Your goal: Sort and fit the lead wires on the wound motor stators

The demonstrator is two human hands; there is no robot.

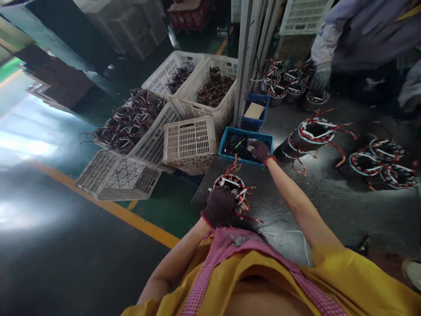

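Observation:
My left hand [219,205], in a dark glove, rests on a round wound stator [230,183] with red and white wire leads, standing on the dark workbench [329,206] near its front left corner. My right hand [258,149], also gloved, reaches into a blue bin [223,138] of small dark parts at the bench's left edge; whether it grips anything I cannot tell. More stators lie further right, one large one [314,131] just past my right arm.
A second blue bin [255,112] holds a tan card. White plastic crates [190,140] with stators stand on the green floor at left. A co-worker's gloved hand [319,79] is among stators at the bench's far end. White posts [245,61] rise behind the bins.

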